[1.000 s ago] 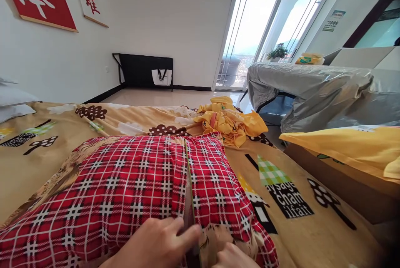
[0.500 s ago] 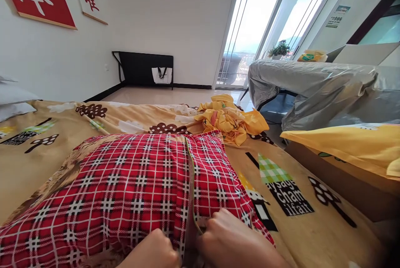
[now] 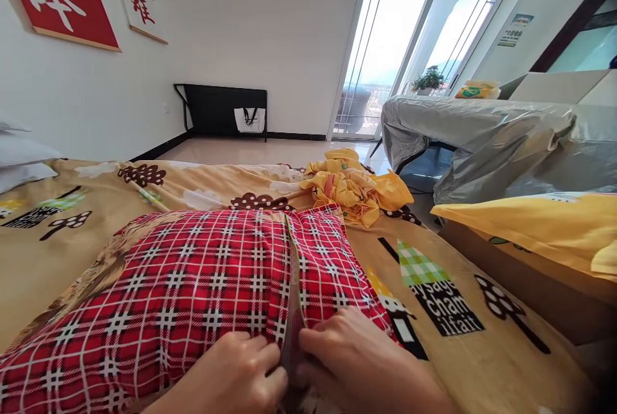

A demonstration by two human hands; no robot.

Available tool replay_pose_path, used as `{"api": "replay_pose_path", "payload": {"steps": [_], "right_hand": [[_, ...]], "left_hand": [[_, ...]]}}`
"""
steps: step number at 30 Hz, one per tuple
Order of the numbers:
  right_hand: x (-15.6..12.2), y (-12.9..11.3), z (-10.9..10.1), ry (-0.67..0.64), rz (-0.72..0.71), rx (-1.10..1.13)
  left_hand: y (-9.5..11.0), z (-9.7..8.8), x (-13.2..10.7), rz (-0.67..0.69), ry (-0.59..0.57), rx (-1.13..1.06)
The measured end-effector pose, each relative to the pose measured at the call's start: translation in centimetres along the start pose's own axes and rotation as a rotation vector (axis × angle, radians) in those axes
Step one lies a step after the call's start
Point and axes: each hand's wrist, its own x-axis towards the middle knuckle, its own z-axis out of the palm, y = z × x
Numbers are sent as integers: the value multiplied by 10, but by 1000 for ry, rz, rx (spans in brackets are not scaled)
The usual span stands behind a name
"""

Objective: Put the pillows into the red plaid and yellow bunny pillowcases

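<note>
A plump red plaid pillow (image 3: 193, 272) lies across the bed, its cover parted along a long opening with a thin green edge, which looks like a zipper. My left hand (image 3: 245, 366) grips the cover's edge on the left side of this gap, fingers curled in. Across the gap, my right hand (image 3: 354, 346) pinches the other edge with thumb and fingers. Between the hands the opening is widest, and a pale inner surface shows. The fingertips of both hands are partly hidden in the fabric.
Crumpled yellow cloth (image 3: 349, 189) lies beyond the pillow on the patterned bedspread (image 3: 457, 362). At right, yellow fabric (image 3: 540, 227) drapes over a cardboard box (image 3: 511, 279). Behind it stands a plastic-covered table (image 3: 486, 121). White pillows (image 3: 24, 157) are at far left.
Both hands have moved a little up and away from me along the opening. The gap between the cover's edges shows wider near the hands. The pillow stays in place.
</note>
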Motion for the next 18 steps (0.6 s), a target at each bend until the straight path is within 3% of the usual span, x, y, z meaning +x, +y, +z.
{"api": "replay_pose_path", "payload": {"steps": [4, 8, 12, 18], "right_hand": [[19, 11, 3, 250, 244, 81], [35, 22, 14, 430, 373, 115], [38, 25, 16, 337, 520, 29], [30, 8, 23, 299, 300, 31]], "left_hand": [[-17, -10, 25, -259, 111, 19], [-34, 1, 39, -464, 198, -97], [-40, 7, 41, -609, 194, -117], [-37, -8, 34, -707, 147, -107]]}}
